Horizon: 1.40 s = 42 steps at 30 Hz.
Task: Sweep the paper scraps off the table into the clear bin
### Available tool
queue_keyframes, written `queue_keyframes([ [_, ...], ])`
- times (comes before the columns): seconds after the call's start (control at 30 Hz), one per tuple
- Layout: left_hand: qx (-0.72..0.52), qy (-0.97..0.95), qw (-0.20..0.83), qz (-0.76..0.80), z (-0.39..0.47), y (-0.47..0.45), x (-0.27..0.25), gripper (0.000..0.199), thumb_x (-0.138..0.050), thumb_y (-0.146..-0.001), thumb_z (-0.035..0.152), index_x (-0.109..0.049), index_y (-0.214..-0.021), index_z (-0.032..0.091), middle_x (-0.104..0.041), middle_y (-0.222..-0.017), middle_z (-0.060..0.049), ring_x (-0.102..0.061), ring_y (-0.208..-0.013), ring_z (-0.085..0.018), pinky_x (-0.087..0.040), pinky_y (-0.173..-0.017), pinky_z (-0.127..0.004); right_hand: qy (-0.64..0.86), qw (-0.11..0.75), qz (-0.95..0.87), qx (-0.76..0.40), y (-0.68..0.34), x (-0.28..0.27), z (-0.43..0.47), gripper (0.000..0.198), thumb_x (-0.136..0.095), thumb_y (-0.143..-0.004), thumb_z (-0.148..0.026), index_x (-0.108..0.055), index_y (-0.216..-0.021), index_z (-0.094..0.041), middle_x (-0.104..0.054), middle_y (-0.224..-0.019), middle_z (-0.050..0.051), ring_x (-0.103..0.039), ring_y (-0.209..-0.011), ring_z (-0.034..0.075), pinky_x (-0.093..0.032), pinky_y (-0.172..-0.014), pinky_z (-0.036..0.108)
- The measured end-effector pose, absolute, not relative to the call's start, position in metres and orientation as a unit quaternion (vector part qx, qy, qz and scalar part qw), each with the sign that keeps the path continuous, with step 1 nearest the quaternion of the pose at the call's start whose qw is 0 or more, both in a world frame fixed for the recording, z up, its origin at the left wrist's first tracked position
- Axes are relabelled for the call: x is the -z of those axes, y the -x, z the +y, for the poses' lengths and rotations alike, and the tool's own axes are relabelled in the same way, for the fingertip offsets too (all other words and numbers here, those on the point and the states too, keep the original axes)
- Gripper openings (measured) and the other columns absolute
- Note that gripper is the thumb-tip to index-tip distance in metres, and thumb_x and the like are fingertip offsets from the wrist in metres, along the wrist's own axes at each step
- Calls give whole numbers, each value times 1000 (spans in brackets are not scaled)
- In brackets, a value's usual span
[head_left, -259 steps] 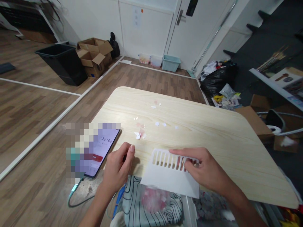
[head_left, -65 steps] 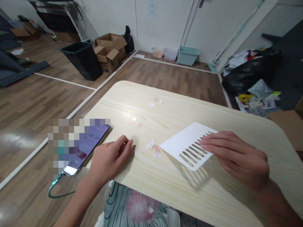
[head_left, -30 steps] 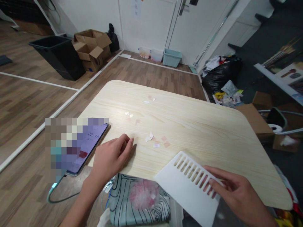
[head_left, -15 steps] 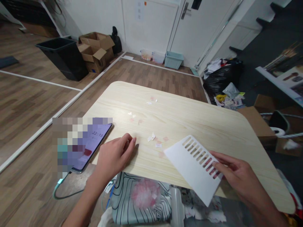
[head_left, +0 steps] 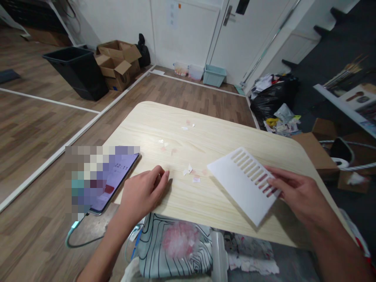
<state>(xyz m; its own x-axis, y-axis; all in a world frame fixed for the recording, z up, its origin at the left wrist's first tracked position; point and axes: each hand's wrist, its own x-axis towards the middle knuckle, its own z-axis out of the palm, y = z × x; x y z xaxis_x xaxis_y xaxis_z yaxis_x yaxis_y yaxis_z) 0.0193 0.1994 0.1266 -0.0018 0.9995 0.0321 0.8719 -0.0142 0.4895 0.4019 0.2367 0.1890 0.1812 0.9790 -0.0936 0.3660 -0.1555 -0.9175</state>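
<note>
My right hand [head_left: 296, 192] pinches the right edge of a white card [head_left: 241, 188] with a row of rounded slots cut along one side. Fingers show through the last few slots. The card is tilted and raised above the pale wooden table [head_left: 211, 129]. On the table, my left hand [head_left: 143, 190] rests with its fingers curled in and nothing showing in them. Just left of it lies a phone [head_left: 119, 176], lit, partly blurred out by blocks, with a cable plugged in. White paper scraps [head_left: 189, 169] lie between my hands.
More small scraps [head_left: 161, 141] dot the table. Below its near edge are a patterned cushion-like item [head_left: 149, 250] bearing a pink translucent bundle [head_left: 180, 239], and a clear plastic box [head_left: 219, 254]. A black bin [head_left: 79, 74], cartons [head_left: 117, 58] and a black bag [head_left: 272, 102] stand beyond.
My right hand has lifted the slotted card upward and slightly right, away from the table's near edge. The left hand stays put. The phone's clock went from 22:10 to 22:11.
</note>
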Motion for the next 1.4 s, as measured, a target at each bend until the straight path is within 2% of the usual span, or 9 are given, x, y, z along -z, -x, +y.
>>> queue_keyframes([
  [0.07, -191, -685, 169, 683, 199, -19, -127, 40, -42, -105, 53, -58, -83, 25, -63, -61, 1, -63, -61, -19, -29, -61, -28, 653, 407, -504, -393, -403, -187, 262, 25, -85, -67, -18, -88, -91, -24, -83, -72, 3, -73, -50, 19, -62, -47, 27],
  [0.23, -202, -681, 177, 682, 199, -19, -127, 39, -42, -105, 53, -59, -84, 25, -65, -63, 1, -64, -61, -19, -30, -62, -28, 638, 337, -532, -444, -399, -179, 288, 24, -88, -62, -20, -87, -85, -19, -83, -73, 6, -71, -50, 18, -60, -48, 28],
  [0.57, -194, -686, 174, 679, 198, -18, -126, 39, -42, -106, 53, -60, -85, 25, -64, -63, 2, -63, -60, -18, -30, -61, -28, 673, 217, -547, -449, -396, -179, 213, 31, -86, -67, -41, -90, -90, -21, -85, -83, 11, -80, -67, 28, -66, -58, 34],
  [0.7, -199, -684, 179, 679, 198, -19, -127, 38, -43, -105, 52, -60, -84, 25, -65, -63, 2, -63, -60, -18, -31, -62, -28, 676, 249, -544, -430, -395, -183, 199, 32, -88, -67, -43, -90, -92, -23, -85, -89, 11, -83, -80, 32, -69, -69, 38],
  [0.83, -199, -679, 182, 683, 199, -19, -128, 37, -44, -105, 52, -59, -84, 25, -65, -63, 2, -63, -60, -18, -30, -62, -28, 711, 298, -508, -385, -392, -185, 207, 33, -87, -64, -38, -90, -93, -23, -86, -94, 11, -81, -71, 28, -67, -63, 35],
  [0.97, -204, -680, 181, 680, 198, -19, -127, 37, -44, -105, 51, -57, -82, 25, -64, -63, 2, -62, -61, -18, -29, -62, -28, 695, 255, -523, -422, -375, -184, 206, 31, -84, -64, -39, -89, -89, -21, -84, -82, 12, -80, -67, 28, -67, -62, 36],
  [1.13, -209, -683, 183, 676, 198, -19, -126, 38, -42, -106, 51, -57, -83, 24, -63, -63, 2, -61, -60, -17, -29, -62, -28, 659, 215, -546, -471, -355, -191, 195, 24, -82, -65, -37, -89, -82, -23, -85, -83, 11, -82, -72, 30, -69, -65, 36],
  [1.3, -217, -683, 184, 673, 199, -19, -126, 37, -43, -106, 50, -58, -83, 24, -63, -62, 3, -60, -60, -17, -30, -62, -28, 700, 318, -499, -401, -367, -193, 208, 29, -85, -58, -32, -89, -86, -24, -83, -76, 7, -77, -57, 24, -65, -55, 31],
  [1.4, -219, -684, 184, 671, 199, -19, -125, 37, -44, -106, 50, -58, -83, 24, -63, -62, 3, -60, -60, -17, -30, -62, -28, 714, 331, -476, -392, -370, -191, 216, 33, -84, -57, -30, -89, -88, -22, -83, -74, 6, -72, -50, 21, -62, -50, 30],
])
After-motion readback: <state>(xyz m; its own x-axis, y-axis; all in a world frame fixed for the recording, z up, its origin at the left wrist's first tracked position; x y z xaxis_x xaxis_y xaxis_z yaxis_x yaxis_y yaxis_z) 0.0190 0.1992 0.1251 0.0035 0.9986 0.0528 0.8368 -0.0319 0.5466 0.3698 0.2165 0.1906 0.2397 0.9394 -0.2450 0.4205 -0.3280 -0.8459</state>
